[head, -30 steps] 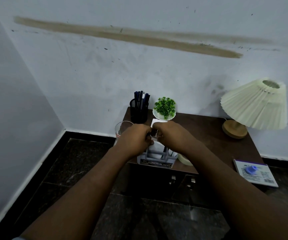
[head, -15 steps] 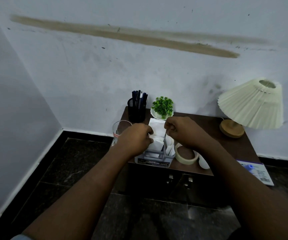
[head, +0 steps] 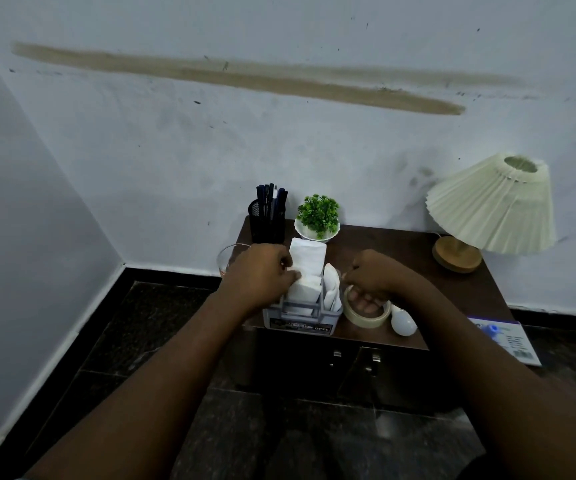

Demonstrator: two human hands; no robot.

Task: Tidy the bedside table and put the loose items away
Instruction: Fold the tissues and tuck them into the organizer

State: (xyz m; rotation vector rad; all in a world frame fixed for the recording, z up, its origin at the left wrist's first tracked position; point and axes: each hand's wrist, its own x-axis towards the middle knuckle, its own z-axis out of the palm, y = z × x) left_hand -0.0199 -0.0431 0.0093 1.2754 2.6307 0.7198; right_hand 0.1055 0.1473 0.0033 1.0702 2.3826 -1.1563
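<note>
Left grip [head: 262, 275] pinches folded white tissue [head: 306, 266] in grey caddy [head: 300, 325]; right grip [head: 373, 277] curled over tape ring [head: 366, 320], hold unclear.

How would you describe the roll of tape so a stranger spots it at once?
Start at the dark brown wooden bedside table, then its front edge, right of the grey plastic organiser. The beige masking-tape roll lies flat there: the only open ring, unlike the white bulb beside it.
</note>
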